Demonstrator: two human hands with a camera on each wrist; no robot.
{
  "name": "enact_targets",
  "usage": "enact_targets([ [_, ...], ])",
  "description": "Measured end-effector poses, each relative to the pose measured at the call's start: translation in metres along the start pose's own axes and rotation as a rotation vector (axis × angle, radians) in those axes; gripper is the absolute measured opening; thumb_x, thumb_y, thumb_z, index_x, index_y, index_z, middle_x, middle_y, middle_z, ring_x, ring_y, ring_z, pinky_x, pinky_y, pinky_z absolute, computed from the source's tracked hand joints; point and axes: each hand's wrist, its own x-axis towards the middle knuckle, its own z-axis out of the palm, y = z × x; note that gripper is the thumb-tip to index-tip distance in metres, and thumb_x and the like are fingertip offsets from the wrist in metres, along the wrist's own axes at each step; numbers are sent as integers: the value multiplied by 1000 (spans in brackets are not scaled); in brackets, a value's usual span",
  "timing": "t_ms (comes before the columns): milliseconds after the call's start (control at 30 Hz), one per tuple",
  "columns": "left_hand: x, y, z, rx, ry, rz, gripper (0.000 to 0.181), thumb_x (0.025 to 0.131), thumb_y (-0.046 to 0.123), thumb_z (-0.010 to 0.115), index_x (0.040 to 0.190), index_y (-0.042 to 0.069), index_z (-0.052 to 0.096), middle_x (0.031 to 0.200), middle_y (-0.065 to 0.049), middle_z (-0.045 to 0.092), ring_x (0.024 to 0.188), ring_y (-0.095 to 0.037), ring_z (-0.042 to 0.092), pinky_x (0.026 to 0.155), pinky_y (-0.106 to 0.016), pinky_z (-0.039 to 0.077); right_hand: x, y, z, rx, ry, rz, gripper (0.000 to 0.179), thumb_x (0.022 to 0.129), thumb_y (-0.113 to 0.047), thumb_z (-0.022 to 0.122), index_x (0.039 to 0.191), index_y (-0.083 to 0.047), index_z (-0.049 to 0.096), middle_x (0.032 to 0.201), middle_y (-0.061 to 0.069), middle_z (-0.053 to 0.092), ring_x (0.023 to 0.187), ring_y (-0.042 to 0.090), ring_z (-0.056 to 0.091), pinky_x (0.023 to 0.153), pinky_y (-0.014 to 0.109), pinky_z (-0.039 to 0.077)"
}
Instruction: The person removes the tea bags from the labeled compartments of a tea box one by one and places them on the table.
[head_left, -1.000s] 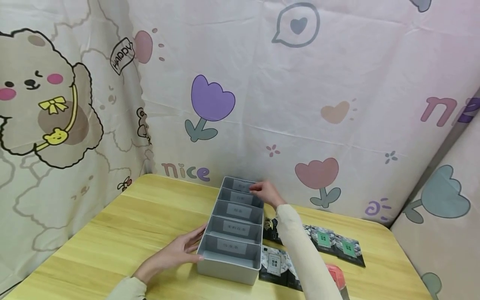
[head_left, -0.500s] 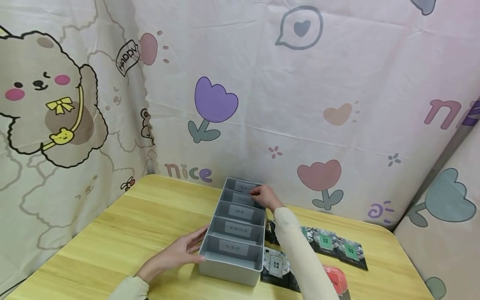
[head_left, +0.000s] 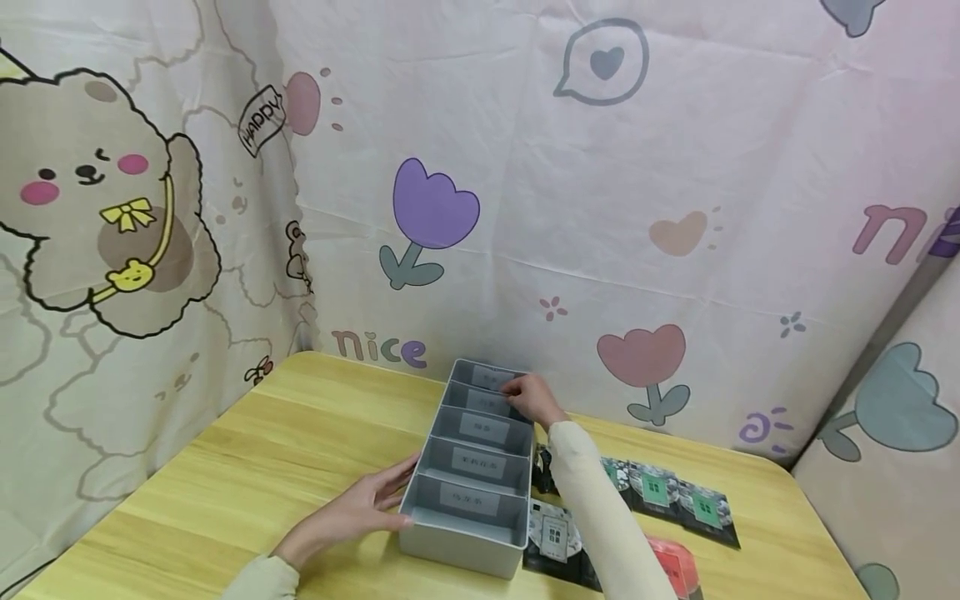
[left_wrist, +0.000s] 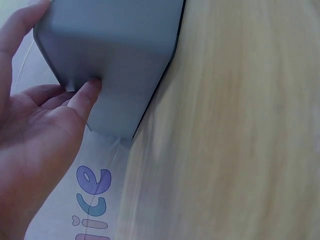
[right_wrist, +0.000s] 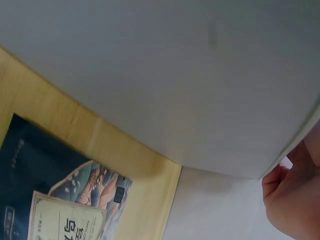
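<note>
A long grey storage box [head_left: 465,546] with several labelled compartments stands on the table. My left hand [head_left: 360,510] rests at its near left corner, thumb by the front edge. In the left wrist view, fingers of the left hand [left_wrist: 42,120] press the outer side wall. My right hand [head_left: 536,398] reaches over the far right rim, its fingers bent down by the two rearmost compartments. From the right wrist view, the right hand [right_wrist: 292,192] shows curled fingers at the rim. Whether anything is between those fingertips is hidden.
Right of the box lie black packets with a pale label [head_left: 553,537] and green labels [head_left: 654,487], partly covered by my right sleeve [head_left: 607,508]. A red packet [head_left: 675,562] lies nearer the front. A printed cloth [head_left: 525,208] hangs behind the wooden table [head_left: 315,433].
My right hand has dipped slightly from above the rear compartments to the rim, fingers lower. The left hand keeps its place on the box. The head view has shifted a little.
</note>
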Motion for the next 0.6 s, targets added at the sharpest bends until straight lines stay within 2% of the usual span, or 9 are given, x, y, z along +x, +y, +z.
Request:
enact_targets([
  [367,-1,-2,1,10,4,-1,83,90,2,64,151,-8,9,154,-32,5,139,-49,12,104,-15,33,2,2,7,43,70,43,14,89,1,65,99,0,75,97,11,71,89,27,66,77,39,57],
  [600,-1,-2,0,3,-1,4,82,91,2,64,151,-8,8,154,-33,5,138,-49,11,105,-15,33,4,5,11,96,107,36,12,90,-2,66,98,0,75,97,11,71,88,27,66,76,39,57],
])
